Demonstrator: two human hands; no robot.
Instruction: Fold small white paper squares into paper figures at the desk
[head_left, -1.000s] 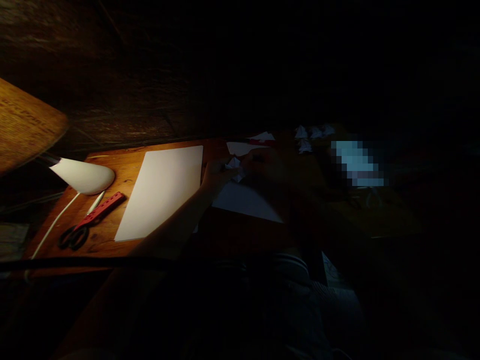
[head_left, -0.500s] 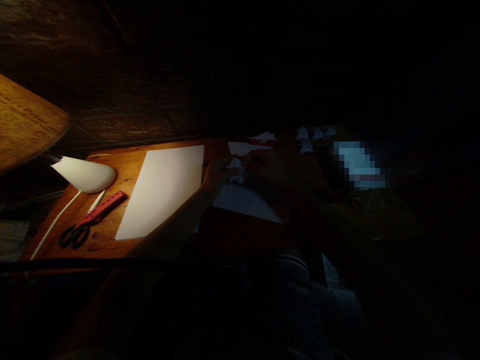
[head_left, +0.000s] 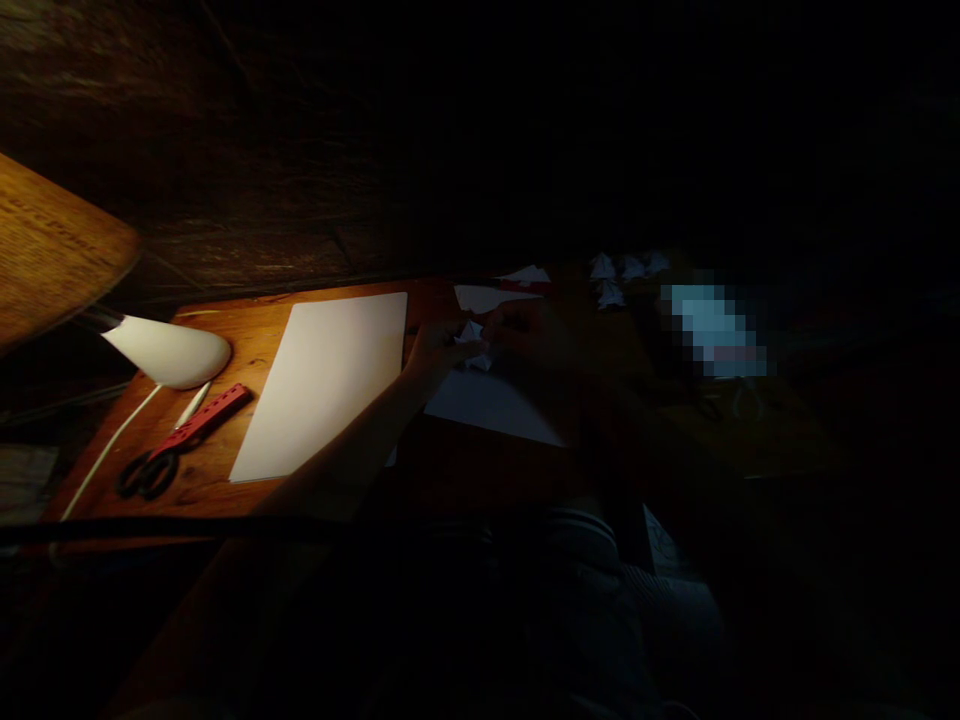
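Note:
A small folded white paper (head_left: 474,352) with pointed corners is held between both hands above the middle of the table. My left hand (head_left: 436,348) grips it from the left, its fingers closed on the near side. From the right, my right hand (head_left: 521,332) pinches its edge, though deep shadow hides most of these fingers. Below the hands lies a white sheet (head_left: 495,408). Several similar folded paper pieces (head_left: 609,292) stand in a group at the back right.
A stack of white paper (head_left: 330,380) lies left of my hands. Farther left are scissors (head_left: 187,435) with a red cover, a white pen (head_left: 193,405) and a white lamp (head_left: 169,350) with its cord. Paper scraps (head_left: 495,298) lie at the back; a blurred bright screen (head_left: 712,328) glows right.
Both hands keep hold of the folded paper, which is turned slightly and shows its points a little differently. The whole view has shifted very slightly; other things stay put.

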